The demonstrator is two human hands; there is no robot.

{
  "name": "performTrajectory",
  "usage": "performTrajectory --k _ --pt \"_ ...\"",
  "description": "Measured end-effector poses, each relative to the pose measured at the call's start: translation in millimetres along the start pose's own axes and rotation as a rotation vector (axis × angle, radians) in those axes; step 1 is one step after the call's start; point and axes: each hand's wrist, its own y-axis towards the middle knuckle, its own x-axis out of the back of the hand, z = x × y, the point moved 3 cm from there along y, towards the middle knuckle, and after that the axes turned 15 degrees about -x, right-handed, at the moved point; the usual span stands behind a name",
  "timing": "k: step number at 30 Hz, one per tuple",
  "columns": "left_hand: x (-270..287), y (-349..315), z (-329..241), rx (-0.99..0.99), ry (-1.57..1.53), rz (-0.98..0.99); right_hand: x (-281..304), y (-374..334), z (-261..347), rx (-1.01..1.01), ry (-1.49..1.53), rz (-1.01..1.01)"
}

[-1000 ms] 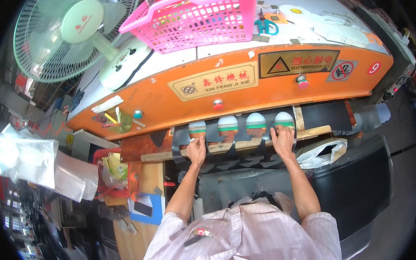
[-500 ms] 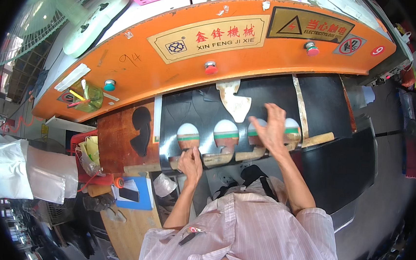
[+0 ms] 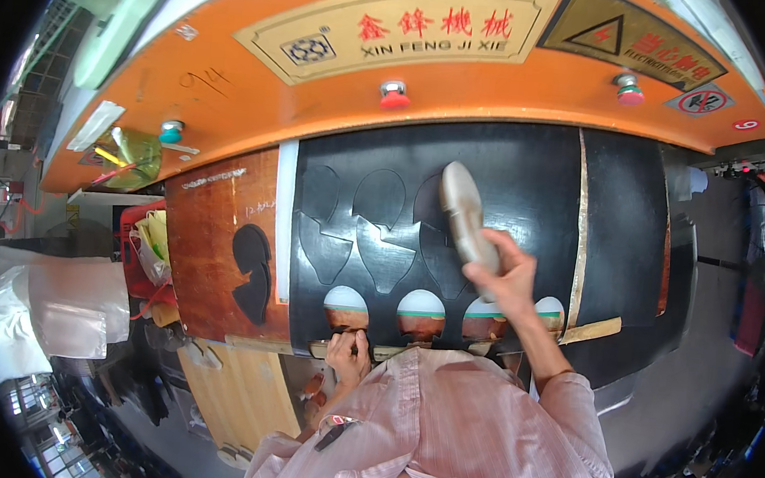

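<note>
In my right hand [image 3: 507, 271] is a pale grey, sole-shaped cutting die [image 3: 463, 205], closed between the fingers and thumb. The die is tilted on its side over a black sheet [image 3: 513, 173]. Several sole-shaped outlines mark the sheet, and one is partly hidden behind the die. Along the sheet's near edge run several rounded cut-outs [image 3: 421, 305] with white, green and brown showing through. My left hand [image 3: 348, 355] is at this near edge below the leftmost cut-out, its fingers curled and closed on the sheet.
An orange machine beam [image 3: 321, 108] with red and green buttons spans the far side. Black cut soles [image 3: 251, 274] lie on the brown board [image 3: 197, 251] to the left. A red basket [image 3: 144, 238] stands beyond it. A wooden strip [image 3: 593, 330] lies at the right.
My right hand has picked up the die and tilted it, moving it from beneath the beam toward me. More of the outlined sheet shows. The view has shifted; my left hand stays at the near edge.
</note>
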Motion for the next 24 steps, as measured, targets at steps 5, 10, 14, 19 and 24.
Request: performTrajectory --k 5,10,14,19,24 --pt "3.9 -7.1 -0.8 0.045 -0.014 0.074 60.6 -19.4 26.8 0.079 -0.087 -0.25" --pt "1.1 -2.7 0.8 0.045 -0.061 0.069 76.0 -35.1 28.7 0.308 -0.709 -0.399" --pt "-1.2 6.9 5.6 0.065 -0.06 0.086 57.2 -25.8 2.8 0.371 -0.849 -0.456" --pt "-11.4 32.1 7.6 0.04 -0.032 0.011 50.7 4.5 -9.9 0.469 -0.849 -0.522" --pt "-28.3 71.6 8.8 -0.028 0.013 -0.129 53.0 42.1 0.3 0.545 -0.826 -0.548"
